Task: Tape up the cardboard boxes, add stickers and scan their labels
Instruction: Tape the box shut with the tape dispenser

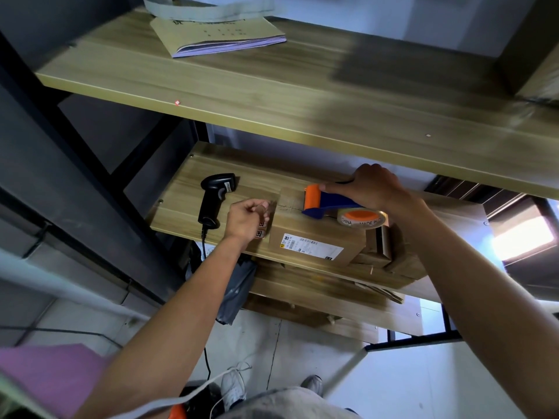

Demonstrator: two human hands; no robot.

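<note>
A brown cardboard box (314, 234) with a white shipping label (311, 245) on its near side sits on the middle shelf (181, 189). My right hand (373, 186) grips the blue and orange tape dispenser (335, 205), which rests on top of the box with its orange roller toward the left edge. Fingers curled, my left hand (248, 217) presses against the box's left end. Small brown stickers (260, 230) show just under that hand. A black barcode scanner (214, 198) lies on the shelf to the left, its cable hanging down.
An upper shelf (272, 95) overhangs the work area and carries a booklet (217, 34) and a strip of backing paper. More cardboard pieces (390, 252) lie right of the box. A lower shelf holds flat cardboard and a grey bag (236, 297). A pink sheet (45, 376) lies at bottom left.
</note>
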